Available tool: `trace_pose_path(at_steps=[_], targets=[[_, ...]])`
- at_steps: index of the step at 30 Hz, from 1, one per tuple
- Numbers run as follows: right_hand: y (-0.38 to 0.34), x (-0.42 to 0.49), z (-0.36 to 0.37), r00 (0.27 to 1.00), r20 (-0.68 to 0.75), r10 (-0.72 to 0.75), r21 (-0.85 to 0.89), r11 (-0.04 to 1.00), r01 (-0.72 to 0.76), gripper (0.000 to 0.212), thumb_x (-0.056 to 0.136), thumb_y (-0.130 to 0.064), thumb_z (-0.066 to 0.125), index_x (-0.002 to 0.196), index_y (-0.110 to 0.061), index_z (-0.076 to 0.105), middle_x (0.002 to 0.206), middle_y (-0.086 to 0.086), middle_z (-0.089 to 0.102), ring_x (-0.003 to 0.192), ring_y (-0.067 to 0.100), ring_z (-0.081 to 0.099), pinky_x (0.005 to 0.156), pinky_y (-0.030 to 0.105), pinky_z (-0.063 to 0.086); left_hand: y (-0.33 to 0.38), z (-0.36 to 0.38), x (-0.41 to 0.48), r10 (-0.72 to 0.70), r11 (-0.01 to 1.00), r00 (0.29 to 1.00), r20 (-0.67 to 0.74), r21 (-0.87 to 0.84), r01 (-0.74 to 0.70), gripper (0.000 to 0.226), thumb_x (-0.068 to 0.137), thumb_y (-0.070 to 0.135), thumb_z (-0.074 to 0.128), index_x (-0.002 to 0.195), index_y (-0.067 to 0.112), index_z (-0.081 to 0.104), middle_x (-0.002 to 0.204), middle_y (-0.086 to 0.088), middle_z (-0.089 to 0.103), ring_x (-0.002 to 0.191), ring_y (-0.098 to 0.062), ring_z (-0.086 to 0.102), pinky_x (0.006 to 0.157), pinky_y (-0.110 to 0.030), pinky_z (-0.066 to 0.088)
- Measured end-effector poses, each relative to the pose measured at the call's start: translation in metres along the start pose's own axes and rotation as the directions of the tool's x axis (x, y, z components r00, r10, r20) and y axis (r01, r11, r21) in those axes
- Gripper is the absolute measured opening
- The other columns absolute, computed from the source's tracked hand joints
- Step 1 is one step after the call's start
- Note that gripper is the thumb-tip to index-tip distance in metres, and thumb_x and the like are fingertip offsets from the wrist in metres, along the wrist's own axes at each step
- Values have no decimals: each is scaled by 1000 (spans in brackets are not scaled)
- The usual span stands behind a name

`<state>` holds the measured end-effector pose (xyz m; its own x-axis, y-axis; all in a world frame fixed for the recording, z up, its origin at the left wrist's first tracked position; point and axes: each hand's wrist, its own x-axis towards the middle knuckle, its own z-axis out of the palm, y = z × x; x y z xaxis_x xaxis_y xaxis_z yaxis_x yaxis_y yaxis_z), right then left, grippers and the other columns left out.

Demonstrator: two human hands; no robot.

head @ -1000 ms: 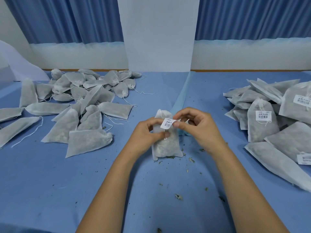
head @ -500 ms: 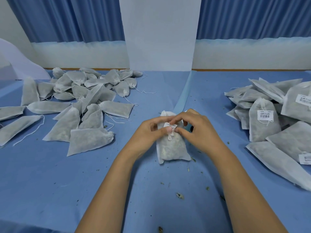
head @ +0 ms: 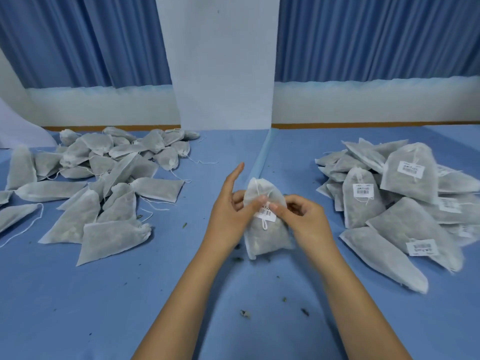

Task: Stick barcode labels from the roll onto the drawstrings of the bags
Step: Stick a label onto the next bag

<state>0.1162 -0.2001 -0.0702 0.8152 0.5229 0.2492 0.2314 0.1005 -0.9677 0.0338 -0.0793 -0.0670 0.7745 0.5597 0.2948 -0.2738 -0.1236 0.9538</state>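
Use the held drawstring bag (head: 267, 235) as the reference for every position.

1. Well to the left of the held bag lies the pile of unlabelled bags (head: 104, 193), with loose strings trailing out on the blue table cover (head: 78, 307).
2. Your left hand (head: 231, 214) grips the held bag at its left side. The thumb is across the front near the neck, some fingers are behind, and the index finger is straight and clear of the fabric.
3. The held bag rests in front of you with its base on the cover and its gathered neck pointing away. Judge it light and soft. The thin white fabric yields, and the loose dried filling is likely to shift under pressure. Grip it at the neck, not the belly.
4. The drawstring (head: 264, 224) runs down the front of the held bag, and its knotted end hangs just below the barcode label (head: 267, 213). Expect the string to be limp, so hold it flat while pressing.
5. Your right hand (head: 304, 219), at the held bag's right side, pinches the label's upper edge between thumb and forefinger, the other fingers curled. The label is thin and adhesive. Handle it by the edges.
6. Well to the right of the held bag lies the labelled pile (head: 405, 201).
7. The label roll is not in view.
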Motion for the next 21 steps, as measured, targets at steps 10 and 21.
trace_pose_path(at_steps=[10, 21], targets=[[-15, -16, -88, 987, -141, 82, 21, 997, -80, 22, 82, -11, 71, 81, 10, 64, 77, 25, 66, 70, 21, 56, 66, 36, 45, -1, 111, 10, -42, 994, 997, -63, 100, 48, 43, 84, 23, 75, 121, 22, 52, 74, 7, 72, 64, 3, 65, 59, -12, 49], [-21, -15, -143, 953, 8, 302, 341, 895, -287, 9, 91, -5, 58, 91, 3, 61, 79, 15, 57, 61, 13, 58, 57, 17, 46, 17, 157, 22, -295, 952, 956, 4, -86, 294, 61, 91, 38, 65, 142, 15, 42, 125, -9, 64, 104, -19, 67, 91, -36, 55]])
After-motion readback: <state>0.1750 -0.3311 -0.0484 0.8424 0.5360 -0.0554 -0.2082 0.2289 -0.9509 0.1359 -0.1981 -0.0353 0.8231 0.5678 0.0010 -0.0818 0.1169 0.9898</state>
